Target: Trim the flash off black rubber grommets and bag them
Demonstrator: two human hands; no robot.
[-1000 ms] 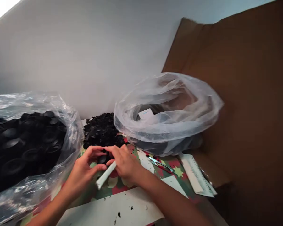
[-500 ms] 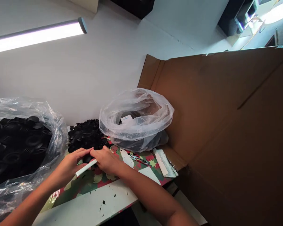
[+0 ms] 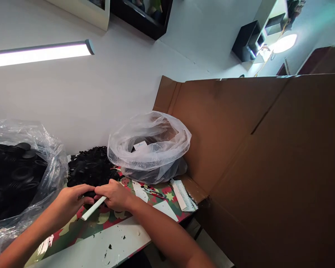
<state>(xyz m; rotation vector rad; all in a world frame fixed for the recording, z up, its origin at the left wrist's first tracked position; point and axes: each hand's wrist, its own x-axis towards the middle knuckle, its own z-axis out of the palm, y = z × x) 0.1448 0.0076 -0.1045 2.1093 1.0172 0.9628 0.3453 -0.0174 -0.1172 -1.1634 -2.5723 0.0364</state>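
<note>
My left hand (image 3: 69, 203) is closed, fingers and thumb pinching a small black piece (image 3: 89, 194) that looks like one of the nearby black discs. Against it works my right hand (image 3: 115, 196), fingers wrapped round a slim white stick-like handle (image 3: 93, 208) that slants down to the left. Any tip of that tool is hidden by the fingers. Just beyond my hands lies a heap of black scraps (image 3: 91, 165). Many black discs (image 3: 15, 178) fill a clear plastic bag (image 3: 57, 156) on the left.
Another clear bag (image 3: 149, 158), holding dark contents and a white label, stands behind. Small scissors (image 3: 155, 192) and a folded white paper packet (image 3: 184, 197) lie on the patterned tabletop (image 3: 103, 219). A tall cardboard sheet (image 3: 268, 167) walls the right side. Black crumbs dot the white front strip.
The camera view has turned, so everything sits further left in it. Both hands stay together on the black piece, and the white handle remains in my right hand.
</note>
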